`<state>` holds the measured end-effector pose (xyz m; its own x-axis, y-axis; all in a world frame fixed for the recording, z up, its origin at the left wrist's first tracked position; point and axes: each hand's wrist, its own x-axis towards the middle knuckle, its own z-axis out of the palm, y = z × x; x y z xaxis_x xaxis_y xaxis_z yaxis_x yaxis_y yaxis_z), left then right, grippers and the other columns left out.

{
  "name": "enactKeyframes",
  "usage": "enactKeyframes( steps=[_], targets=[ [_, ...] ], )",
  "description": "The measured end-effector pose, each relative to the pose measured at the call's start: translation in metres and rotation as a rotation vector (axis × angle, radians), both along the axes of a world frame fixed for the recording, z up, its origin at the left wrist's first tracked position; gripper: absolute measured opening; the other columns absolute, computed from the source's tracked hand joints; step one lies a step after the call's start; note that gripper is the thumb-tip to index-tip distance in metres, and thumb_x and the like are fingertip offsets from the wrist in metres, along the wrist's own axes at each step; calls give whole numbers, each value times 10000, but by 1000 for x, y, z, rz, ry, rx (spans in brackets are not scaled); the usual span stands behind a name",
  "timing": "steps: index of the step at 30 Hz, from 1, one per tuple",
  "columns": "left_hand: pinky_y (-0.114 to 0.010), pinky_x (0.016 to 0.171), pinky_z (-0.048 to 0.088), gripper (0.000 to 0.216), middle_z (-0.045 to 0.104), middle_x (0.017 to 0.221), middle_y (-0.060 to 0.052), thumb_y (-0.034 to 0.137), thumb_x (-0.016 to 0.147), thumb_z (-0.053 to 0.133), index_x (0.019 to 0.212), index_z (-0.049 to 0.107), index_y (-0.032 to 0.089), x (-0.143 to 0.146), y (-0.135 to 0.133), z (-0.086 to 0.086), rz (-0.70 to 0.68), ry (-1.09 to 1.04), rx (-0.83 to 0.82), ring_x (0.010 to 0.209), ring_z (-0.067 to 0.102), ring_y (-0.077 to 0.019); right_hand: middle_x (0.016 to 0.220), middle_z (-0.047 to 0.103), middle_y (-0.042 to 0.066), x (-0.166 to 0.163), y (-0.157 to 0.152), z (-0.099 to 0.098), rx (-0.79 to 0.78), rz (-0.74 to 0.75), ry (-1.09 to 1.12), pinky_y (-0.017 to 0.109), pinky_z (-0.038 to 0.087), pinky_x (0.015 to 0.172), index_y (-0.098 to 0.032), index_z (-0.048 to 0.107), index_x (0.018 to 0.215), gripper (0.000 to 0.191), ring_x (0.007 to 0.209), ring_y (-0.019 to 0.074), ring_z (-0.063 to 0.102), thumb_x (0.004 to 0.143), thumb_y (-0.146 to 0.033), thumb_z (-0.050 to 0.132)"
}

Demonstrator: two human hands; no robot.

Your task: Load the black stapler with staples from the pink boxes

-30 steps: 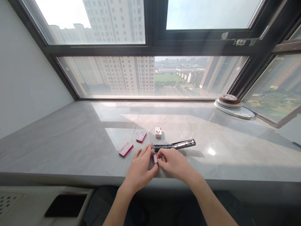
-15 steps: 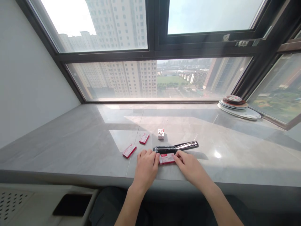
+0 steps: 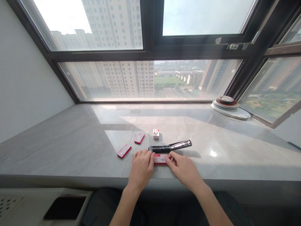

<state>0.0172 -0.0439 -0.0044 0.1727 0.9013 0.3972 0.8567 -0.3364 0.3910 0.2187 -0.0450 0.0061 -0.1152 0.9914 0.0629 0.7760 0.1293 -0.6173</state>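
Observation:
A red and white staple box (image 3: 161, 158) lies at the front of the sill, between my two hands. My left hand (image 3: 141, 167) is closed on its left end, fingers curled over. At the right end, my right hand (image 3: 183, 168) pinches the box between thumb and forefinger. Just behind it rests a black stapler (image 3: 162, 149), swung open, its long arm slanting to the right. Two more red and white boxes lie to the left, a nearer one (image 3: 124, 151) and a smaller one (image 3: 139, 138). A small white box (image 3: 156, 134) stands behind the stapler.
The grey stone sill (image 3: 70, 150) runs up to the dark window frame (image 3: 145, 102). A stack of plates (image 3: 225, 105) sits in the far right corner. Below the front edge at left is a pale surface with a dark recess (image 3: 65, 207).
My view has shifted slightly, so everything sits a little farther left. Both hands stay at the staple box, and my right fingers have moved slightly along its right end.

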Motion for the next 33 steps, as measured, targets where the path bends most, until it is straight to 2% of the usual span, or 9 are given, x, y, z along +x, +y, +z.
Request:
enactKeyframes(
  steps=[3,6,9,12,15,18,21,26,33],
  targets=[
    [-392,908,429,265,618,886,-7,357,1074,424,913,598,238,-3,-4,4,-19,-72,-27,875,586,-202,659,626,-2,23,3,-1,-99,-7,77,274,317,562,-230,598,799,431,617,166,570,979,-606,488],
    [-399,948,445,216,638,972,-14,400,1053,486,1147,635,276,-6,-8,5,-59,-129,-39,922,614,-206,582,562,-23,67,10,-7,-211,-153,88,277,308,525,-220,606,881,480,546,166,533,890,-698,570],
    [-416,983,455,317,648,1038,-38,419,1046,499,1321,609,307,-7,-9,3,-83,-133,-43,997,627,-232,598,564,-39,105,19,-8,-210,-256,171,274,336,523,-194,602,1195,666,540,168,538,796,-720,686],
    [-436,1001,455,352,657,1079,-51,425,1040,504,1357,607,311,-5,-7,2,-89,-105,-43,1052,623,-255,811,668,1,118,29,0,-244,-161,417,260,333,478,-241,434,1480,889,522,137,536,774,-677,753],
    [-445,1001,452,344,668,1112,-44,427,1030,524,1344,615,320,-3,-5,2,-84,-89,-47,1075,622,-259,934,688,40,106,44,11,-281,10,577,244,301,434,-250,528,1416,797,536,122,558,771,-641,784],
    [-443,994,450,344,677,1116,-32,439,1005,569,1328,620,330,0,-5,4,-74,-80,-45,1074,623,-257,879,683,51,79,62,20,-219,165,648,247,356,467,-186,665,1183,610,599,137,586,779,-626,787],
    [-440,991,446,357,683,1109,-31,459,977,611,1308,629,329,0,-7,4,-71,-75,-30,1072,624,-260,822,665,26,46,76,24,-106,255,662,258,412,540,-182,687,1050,520,647,144,588,763,-597,811],
    [-440,941,460,404,691,1076,-48,515,933,652,1286,648,320,-3,-7,6,-68,-66,-13,1031,631,-278,601,435,-84,0,84,21,10,263,502,249,354,554,-194,697,959,440,563,105,434,772,-581,796],
    [-397,848,454,324,692,982,-22,414,920,709,1243,685,395,0,-10,3,-180,-19,-32,938,653,-242,649,508,-58,-17,82,27,82,310,99,237,293,575,-207,712,887,313,617,115,473,800,-504,755]
  ],
)
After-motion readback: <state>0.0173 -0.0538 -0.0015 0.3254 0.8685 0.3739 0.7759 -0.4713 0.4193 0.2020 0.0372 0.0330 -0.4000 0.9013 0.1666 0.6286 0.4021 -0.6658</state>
